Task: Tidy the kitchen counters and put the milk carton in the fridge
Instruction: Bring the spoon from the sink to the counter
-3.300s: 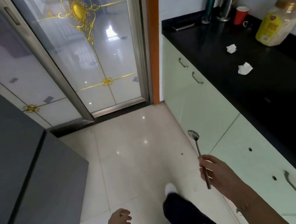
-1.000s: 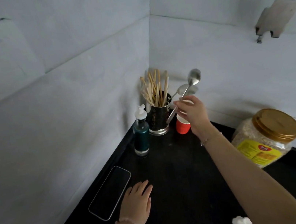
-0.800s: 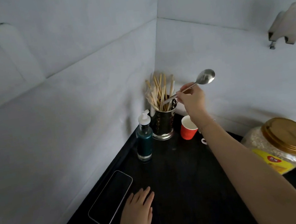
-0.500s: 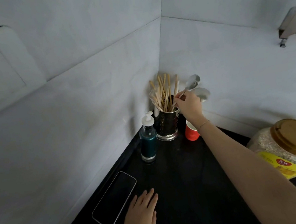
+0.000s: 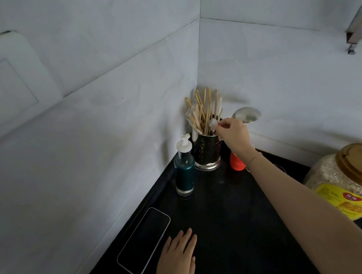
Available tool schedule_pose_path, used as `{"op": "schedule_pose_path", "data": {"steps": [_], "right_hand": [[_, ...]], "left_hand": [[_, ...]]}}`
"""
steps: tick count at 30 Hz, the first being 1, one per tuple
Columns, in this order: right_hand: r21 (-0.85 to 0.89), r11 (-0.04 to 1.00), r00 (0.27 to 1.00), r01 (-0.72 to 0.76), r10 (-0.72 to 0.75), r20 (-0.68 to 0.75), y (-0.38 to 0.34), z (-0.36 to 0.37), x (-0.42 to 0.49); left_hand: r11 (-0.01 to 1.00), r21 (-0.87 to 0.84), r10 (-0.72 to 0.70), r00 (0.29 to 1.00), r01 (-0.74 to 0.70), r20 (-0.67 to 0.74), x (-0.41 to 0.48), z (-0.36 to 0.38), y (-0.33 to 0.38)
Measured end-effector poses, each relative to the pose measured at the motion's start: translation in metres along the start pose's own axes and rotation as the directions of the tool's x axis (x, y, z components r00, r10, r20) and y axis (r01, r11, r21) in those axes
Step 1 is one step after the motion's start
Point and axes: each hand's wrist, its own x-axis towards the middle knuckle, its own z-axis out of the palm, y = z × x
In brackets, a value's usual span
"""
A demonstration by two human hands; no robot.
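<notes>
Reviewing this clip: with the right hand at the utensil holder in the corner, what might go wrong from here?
1. The right hand reaches into the crowded utensil holder; a snag might tip it.
2. The wrist passes just above the red cup and may knock it.
3. The soap bottle beside the holder could topple too.

The plastic jar with the gold lid wears a yellow label bearing a small red badge and rows of print, all too blurred to read. Nothing else carries legible writing.

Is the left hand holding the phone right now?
No, the left hand lies flat and open on the black counter beside the phone, not gripping it.
</notes>
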Motion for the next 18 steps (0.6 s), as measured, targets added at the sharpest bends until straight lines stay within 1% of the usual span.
{"op": "schedule_pose_path", "data": {"steps": [7, 10, 13, 16, 18], "right_hand": [[0.119, 0.991, 0.998, -0.056, 0.057, -0.001, 0.006, -0.011, -0.013], [0.102, 0.994, 0.999, -0.047, 0.046, 0.012, 0.014, -0.024, -0.031], [0.056, 0.995, 0.996, -0.080, 0.077, 0.055, 0.030, -0.037, -0.067], [-0.006, 0.988, 0.985, -0.154, 0.154, 0.072, 0.056, -0.048, -0.121], [-0.026, 0.969, 0.966, -0.246, 0.247, 0.080, 0.078, -0.054, -0.162]], "left_hand": [[1.000, 0.004, -0.001, 1.000, 0.001, 0.012, 0.003, 0.002, -0.001], [1.000, 0.012, 0.008, 1.000, -0.008, -0.007, 0.000, 0.002, -0.001], [1.000, 0.016, 0.017, 0.998, -0.016, -0.064, -0.003, 0.005, -0.002], [0.999, 0.028, 0.030, 0.997, -0.028, -0.074, -0.005, 0.004, -0.002], [0.999, 0.037, 0.037, 0.997, -0.035, -0.075, -0.006, 0.002, -0.002]]}}
